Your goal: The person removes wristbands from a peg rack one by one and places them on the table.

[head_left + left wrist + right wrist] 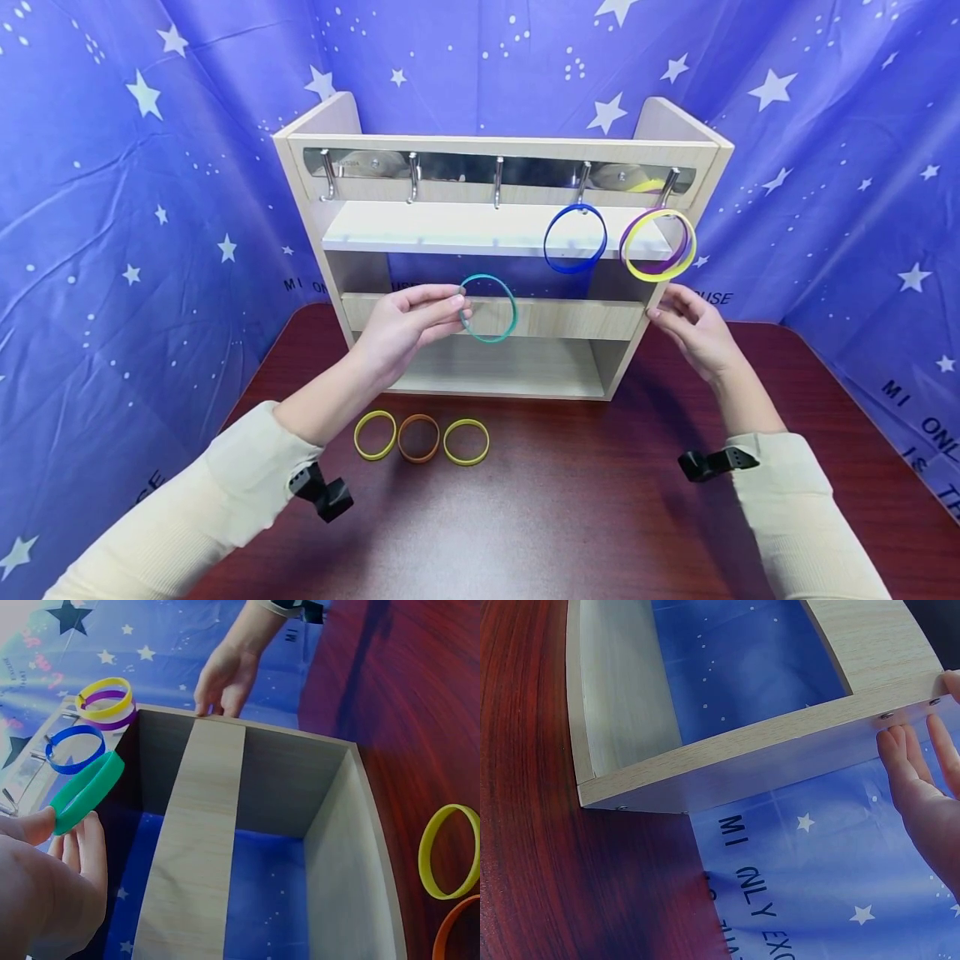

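Between thumb and fingers, my left hand (397,329) pinches a teal silicone wristband (514,314) by its left side, in front of the wooden shelf unit (480,143). The left wrist view shows this wristband (90,796) tilted. My right hand (693,329) touches the unit's right side panel; in the right wrist view its fingers (904,754) lie against the outer face, with the thumb at the front edge. A blue wristband (551,254) hangs from the fourth hook. Yellow (690,260) and purple (624,242) wristbands hang together from the rightmost hook.
On the dark red table (525,517) lie a yellow wristband (358,442), an orange wristband (402,447) and another yellow wristband (447,450), in a row before the unit. Three bare hooks, including the middle hook (498,182), line the left and centre. Blue starry cloth (480,67) surrounds the table.
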`<state>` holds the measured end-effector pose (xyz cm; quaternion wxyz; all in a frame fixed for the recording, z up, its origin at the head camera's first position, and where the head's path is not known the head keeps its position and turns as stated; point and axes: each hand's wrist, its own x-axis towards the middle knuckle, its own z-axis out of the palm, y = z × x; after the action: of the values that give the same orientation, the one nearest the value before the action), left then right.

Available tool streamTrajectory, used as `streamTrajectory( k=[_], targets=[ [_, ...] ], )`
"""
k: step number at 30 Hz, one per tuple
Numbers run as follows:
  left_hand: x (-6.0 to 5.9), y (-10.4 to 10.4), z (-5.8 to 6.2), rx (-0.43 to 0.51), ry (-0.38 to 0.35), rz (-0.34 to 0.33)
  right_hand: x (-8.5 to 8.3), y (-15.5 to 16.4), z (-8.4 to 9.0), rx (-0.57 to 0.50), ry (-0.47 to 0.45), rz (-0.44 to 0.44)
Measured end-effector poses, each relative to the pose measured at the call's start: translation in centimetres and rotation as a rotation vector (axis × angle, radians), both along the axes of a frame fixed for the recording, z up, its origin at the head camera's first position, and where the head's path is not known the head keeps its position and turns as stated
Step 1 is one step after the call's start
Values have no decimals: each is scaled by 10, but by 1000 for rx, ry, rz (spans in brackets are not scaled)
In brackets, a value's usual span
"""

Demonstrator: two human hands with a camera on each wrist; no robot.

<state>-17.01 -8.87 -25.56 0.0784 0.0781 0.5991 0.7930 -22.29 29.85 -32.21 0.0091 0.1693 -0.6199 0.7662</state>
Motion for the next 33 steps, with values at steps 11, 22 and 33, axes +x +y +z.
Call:
streamTrajectory(
  k=[11, 22, 33],
  targets=[
    [1, -3, -9, -75, -35, -1, -1, 1, 1, 14, 9, -5],
    [1, -3, -22, -93, -79, -17, 0, 0, 0, 4, -1, -2],
    [1, -3, -35, -108, -165, -25, -1, 0, 0, 14, 28, 4]
  ],
)
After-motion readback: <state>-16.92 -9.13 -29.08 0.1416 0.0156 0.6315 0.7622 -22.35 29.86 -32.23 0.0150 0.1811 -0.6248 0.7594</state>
